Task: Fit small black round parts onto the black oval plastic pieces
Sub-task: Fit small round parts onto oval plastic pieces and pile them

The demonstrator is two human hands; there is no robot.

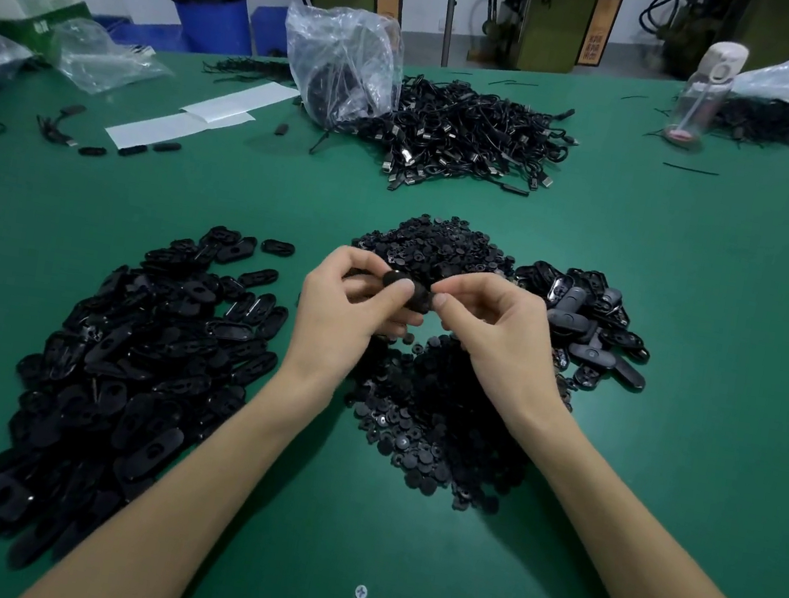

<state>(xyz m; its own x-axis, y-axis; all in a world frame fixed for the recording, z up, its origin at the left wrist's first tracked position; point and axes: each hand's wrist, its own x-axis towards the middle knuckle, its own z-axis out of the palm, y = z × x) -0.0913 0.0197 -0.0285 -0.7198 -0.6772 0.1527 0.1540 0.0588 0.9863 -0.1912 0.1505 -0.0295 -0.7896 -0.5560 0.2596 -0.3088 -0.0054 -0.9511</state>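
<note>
A green surface (690, 292) carries everything. The biggest heap on it is the pile of black oval plastic pieces (132, 362), left of the central heap of small black round parts (429, 396); those ovals lie jumbled, long axes pointing every way. The round-part heap runs from beyond the hands down toward the viewer. Right of that heap sits a smaller pile of oval pieces (583, 322), several with smooth faces up. Well beyond the round-part heap lies a tangle of black cables (472, 141) with a clear plastic bag (340, 65) at its left edge, and white paper sheets (204, 117) farther left.

Both hands meet above the far part of the round-part heap. The left hand (350, 307) is curled, thumb and fingers pinched on one oval piece (406, 290), whose long axis runs roughly left to right, tilted down toward the right. The right hand (495, 329) is also curled, its thumb and forefinger tips closed at the oval piece's right end; whether they pinch a round part there cannot be told.
</note>
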